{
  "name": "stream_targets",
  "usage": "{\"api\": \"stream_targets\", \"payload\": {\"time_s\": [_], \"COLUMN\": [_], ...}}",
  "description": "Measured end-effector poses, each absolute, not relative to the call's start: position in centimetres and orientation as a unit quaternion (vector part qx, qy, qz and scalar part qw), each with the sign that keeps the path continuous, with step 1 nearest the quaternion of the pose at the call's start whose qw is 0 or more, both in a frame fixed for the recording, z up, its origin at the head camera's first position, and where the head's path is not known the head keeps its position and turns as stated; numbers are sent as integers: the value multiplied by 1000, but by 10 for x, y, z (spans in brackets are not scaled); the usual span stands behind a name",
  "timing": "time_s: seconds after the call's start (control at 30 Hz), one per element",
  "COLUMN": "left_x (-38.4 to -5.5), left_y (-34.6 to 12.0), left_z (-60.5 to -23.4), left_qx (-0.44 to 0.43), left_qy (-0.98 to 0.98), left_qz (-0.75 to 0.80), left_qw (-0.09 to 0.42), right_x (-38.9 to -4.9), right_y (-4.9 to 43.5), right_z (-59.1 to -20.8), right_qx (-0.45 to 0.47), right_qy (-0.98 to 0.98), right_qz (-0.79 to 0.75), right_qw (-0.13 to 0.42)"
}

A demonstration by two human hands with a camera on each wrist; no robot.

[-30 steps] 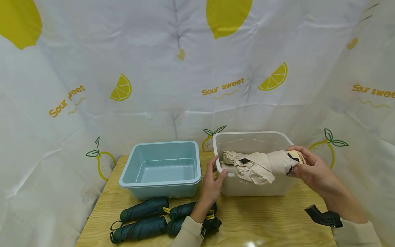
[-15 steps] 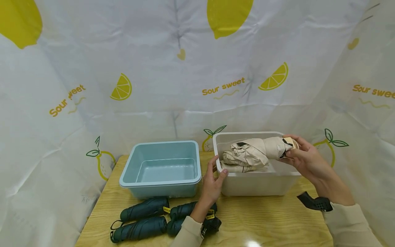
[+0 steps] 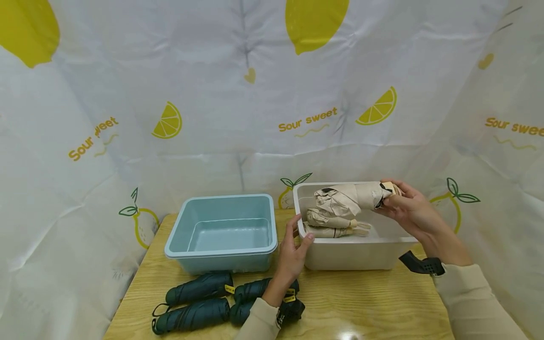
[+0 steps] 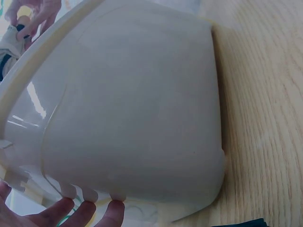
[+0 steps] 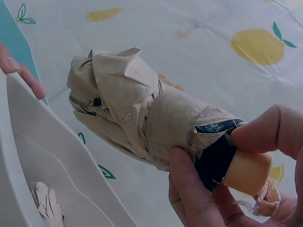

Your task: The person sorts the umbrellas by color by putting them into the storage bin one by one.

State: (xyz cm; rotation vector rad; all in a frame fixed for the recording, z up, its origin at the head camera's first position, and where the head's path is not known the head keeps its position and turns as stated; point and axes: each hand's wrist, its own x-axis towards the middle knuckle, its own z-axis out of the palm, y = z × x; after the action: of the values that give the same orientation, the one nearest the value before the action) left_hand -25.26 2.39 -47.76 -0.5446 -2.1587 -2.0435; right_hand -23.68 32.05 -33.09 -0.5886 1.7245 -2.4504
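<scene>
My right hand [image 3: 408,210] holds a folded beige umbrella [image 3: 352,196] by its handle end, above the back part of a white plastic bin [image 3: 357,255]. In the right wrist view, thumb and fingers pinch the umbrella [image 5: 137,113] near its pale yellow handle [image 5: 248,172], where a dark lining shows. My left hand [image 3: 291,257] grips the bin's front left corner, thumb at the rim and fingers [image 4: 83,213] along the side wall. Two more beige umbrellas lie side by side inside the bin, a rear one [image 3: 327,219] and a front one [image 3: 325,232].
Left of the white bin stands a light blue bin [image 3: 227,261] with nothing in it. Several folded dark green umbrellas [image 3: 191,315] with yellow tags lie in front, partly behind the left forearm. A lemon-print curtain [image 3: 229,118] hangs behind the wooden table [image 3: 365,302].
My right hand has carried the beige umbrella from over the bin's front rim back and slightly left, uncovering the two umbrellas inside. The left hand has stayed on the corner.
</scene>
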Motion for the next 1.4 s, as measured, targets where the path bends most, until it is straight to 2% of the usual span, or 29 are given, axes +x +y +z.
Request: {"api": "stream_targets", "payload": {"time_s": [0.83,1.4], "left_x": [-254,-255], "left_y": [24,24], "left_z": [-478,-479], "left_qx": [-177,-176], "left_qy": [-712,-714], "left_qz": [-677,-676], "left_qw": [60,56], "right_x": [-285,-319], "right_y": [299,279], "right_z": [-320,-335], "right_qx": [-47,-21], "right_qy": [670,710], "right_qz": [-738,-700], "right_qw": [62,73]}}
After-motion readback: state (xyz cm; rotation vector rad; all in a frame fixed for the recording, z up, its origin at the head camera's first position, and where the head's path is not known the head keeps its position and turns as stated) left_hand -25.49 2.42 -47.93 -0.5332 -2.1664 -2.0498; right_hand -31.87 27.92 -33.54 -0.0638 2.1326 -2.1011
